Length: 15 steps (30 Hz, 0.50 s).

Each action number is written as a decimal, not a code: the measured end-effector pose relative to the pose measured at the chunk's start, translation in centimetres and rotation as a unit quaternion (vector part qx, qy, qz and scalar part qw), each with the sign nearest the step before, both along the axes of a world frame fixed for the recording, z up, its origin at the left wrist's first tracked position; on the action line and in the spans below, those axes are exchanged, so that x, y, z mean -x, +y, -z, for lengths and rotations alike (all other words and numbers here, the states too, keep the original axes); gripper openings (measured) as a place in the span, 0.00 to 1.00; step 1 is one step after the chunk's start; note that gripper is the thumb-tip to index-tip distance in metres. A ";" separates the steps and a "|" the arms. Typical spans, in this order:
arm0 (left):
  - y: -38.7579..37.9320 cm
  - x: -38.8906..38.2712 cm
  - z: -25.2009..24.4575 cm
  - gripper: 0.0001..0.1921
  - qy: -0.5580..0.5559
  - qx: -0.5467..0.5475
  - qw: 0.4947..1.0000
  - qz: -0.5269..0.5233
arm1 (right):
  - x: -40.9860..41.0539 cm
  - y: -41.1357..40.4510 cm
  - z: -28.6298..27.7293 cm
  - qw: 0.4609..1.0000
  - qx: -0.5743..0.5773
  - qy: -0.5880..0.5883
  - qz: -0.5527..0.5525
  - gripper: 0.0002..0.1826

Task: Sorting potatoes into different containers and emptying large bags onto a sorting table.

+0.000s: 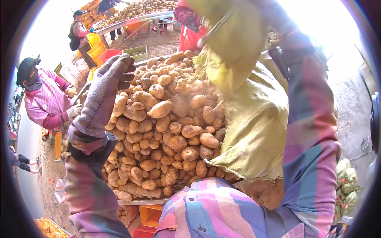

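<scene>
My left hand [111, 78], in a grey knit glove, is raised over the left side of a potato heap [160, 134]. Its fingers are loosely bent and apart, with nothing in them. At the top, my right hand [276, 13] is blurred and washed out by glare. It grips the lifted end of a yellow-green woven sack [253, 134], though its fingers cannot be made out. The sack's raised part is blurred and hides some of the heap. Its lower part drapes over the heap's right side, and a frayed yellow edge hangs against the potatoes.
A person in pink [49, 95] stands at left, holding a potato. Another person's sleeve [186, 15] shows beyond the heap. Red [110, 55] and green [138, 53] bins stand behind it. An orange crate [150, 215] sits beneath the table edge [143, 202]. Filled sacks [346, 181] lie at right.
</scene>
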<state>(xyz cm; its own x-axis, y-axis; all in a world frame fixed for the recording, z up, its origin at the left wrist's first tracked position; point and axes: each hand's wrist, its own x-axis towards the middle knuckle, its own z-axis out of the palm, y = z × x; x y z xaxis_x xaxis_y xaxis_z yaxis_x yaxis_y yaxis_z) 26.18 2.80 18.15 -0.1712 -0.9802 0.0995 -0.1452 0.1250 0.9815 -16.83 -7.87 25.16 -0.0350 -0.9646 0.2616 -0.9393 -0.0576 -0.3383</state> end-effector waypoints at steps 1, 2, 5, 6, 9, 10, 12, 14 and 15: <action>0.1 0.3 0.4 0.19 -0.003 -0.004 1.000 -0.001 | 2.2 0.2 -0.6 1.000 0.002 0.012 0.025 0.19; 0.3 0.5 0.8 0.19 -0.001 0.000 1.000 0.005 | 4.4 0.6 -0.8 0.999 0.004 0.021 0.050 0.19; 1.4 1.1 2.5 0.19 -0.012 0.003 1.000 -0.004 | 11.0 3.0 -1.7 0.992 0.021 0.036 0.119 0.20; 1.8 1.2 3.0 0.19 -0.005 0.000 1.000 0.011 | 13.1 4.1 -1.9 0.990 0.031 0.023 0.137 0.20; 3.4 2.5 5.3 0.16 0.017 -0.033 0.999 0.018 | 17.9 9.0 0.6 0.954 0.086 -0.173 0.228 0.21; 3.9 3.4 6.4 0.14 0.045 -0.041 0.998 0.027 | 19.1 10.8 1.9 0.919 0.117 -0.262 0.269 0.22; 5.5 5.7 8.9 0.07 0.076 -0.070 0.994 0.041 | 21.3 15.5 5.5 0.861 0.144 -0.374 0.313 0.16; 8.6 8.7 12.4 0.09 0.041 -0.068 0.993 0.084 | 22.2 20.8 9.7 0.875 0.148 -0.378 0.264 0.10; 10.3 10.2 14.2 0.11 0.027 -0.163 0.980 0.110 | 22.5 23.1 11.4 0.844 0.066 -0.469 0.250 0.08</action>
